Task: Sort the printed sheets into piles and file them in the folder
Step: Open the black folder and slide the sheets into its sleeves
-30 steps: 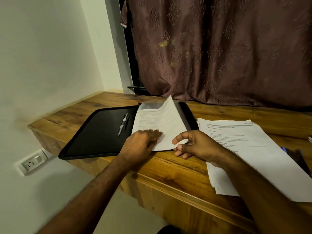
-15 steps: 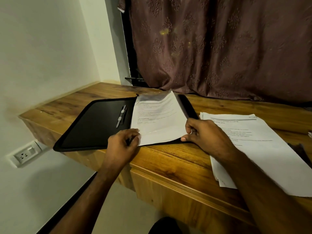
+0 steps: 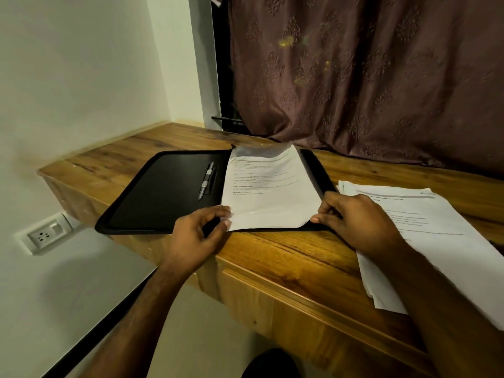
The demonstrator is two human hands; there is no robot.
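Nearest the camera, two bare forearms reach up and forward from the lower edge of the view, over the front lip of the wooden surface (image 3: 286, 257). The left hand (image 3: 200, 230) sits at the near left corner of a printed sheet (image 3: 270, 192), knuckles up, fingers curled, with thumb and fingertips closing on the paper's corner in a pinch. The right hand (image 3: 354, 216) mirrors it at the near right corner, wrist angled inward, its thumb and bent fingers gripping that corner where the edge lifts slightly off the folder. Between the two hands the sheet is held across the right half of the open black folder (image 3: 163, 192), its near edge close to the folder's front border and its far end curling upward a little.

The folder lies flat and spread open on the surface, its left half bare apart from a metal clip strip (image 3: 207, 180) running beside the spine. Just right of the right hand, a loose pile of printed sheets (image 3: 425, 241) lies fanned on the surface, partly covered by the right forearm and overhanging the front edge.

Farther back, a brown patterned curtain (image 3: 368, 77) hangs behind the surface, and a wall socket (image 3: 45, 236) sits low on the left wall.
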